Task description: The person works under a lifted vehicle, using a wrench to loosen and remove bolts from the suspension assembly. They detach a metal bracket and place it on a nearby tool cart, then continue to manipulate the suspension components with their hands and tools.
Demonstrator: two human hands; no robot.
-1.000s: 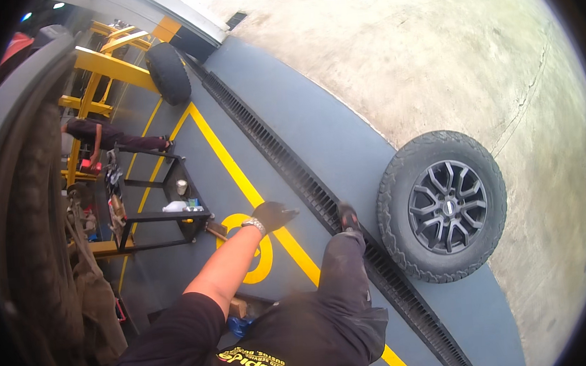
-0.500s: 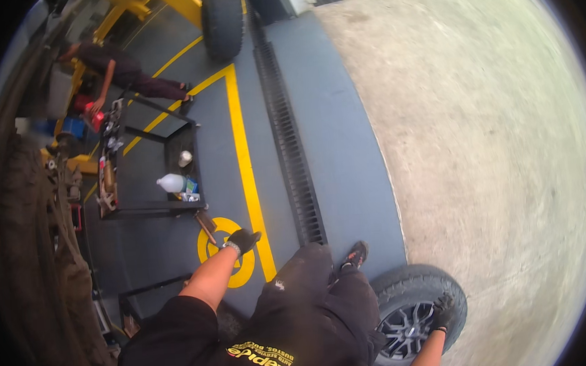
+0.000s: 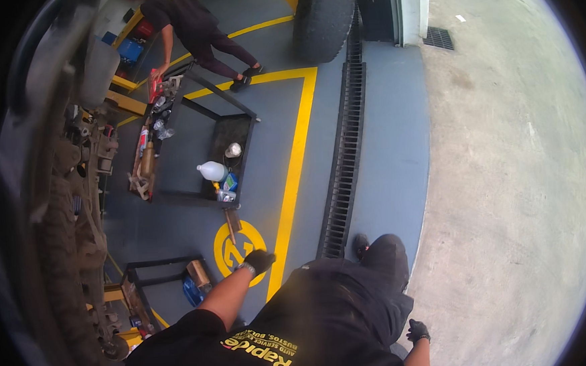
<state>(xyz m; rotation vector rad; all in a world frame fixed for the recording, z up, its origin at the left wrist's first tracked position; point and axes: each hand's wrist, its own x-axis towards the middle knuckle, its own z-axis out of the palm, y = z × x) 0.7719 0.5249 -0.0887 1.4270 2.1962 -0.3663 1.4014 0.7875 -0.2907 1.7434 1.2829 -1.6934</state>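
My left hand (image 3: 260, 260), in a dark glove with a watch (image 3: 247, 268) at the wrist, is held out over the yellow floor marking (image 3: 221, 254). Its fingers are loosely curled together with nothing visible in them. At lower right, my right hand (image 3: 418, 331), also gloved, hangs beside my thigh, its fingers bent and slightly apart, holding nothing I can see. A sliver of the dark tire (image 3: 400, 351) shows between that hand and my clothing; the rest of the wheel is hidden.
A black tool cart (image 3: 197, 199) carries a pale jug (image 3: 212, 171) and loose parts. A co-worker (image 3: 189, 25) reaches to its far end. Beyond stands a large tire (image 3: 324, 20). A drain grate (image 3: 343, 173) runs along the floor. A second frame (image 3: 157, 263) stands at lower left.
My right hand has come off the wheel, which has dropped mostly out of sight behind my body. The view has shifted, bringing the cart and co-worker further right. My left hand remains held out.
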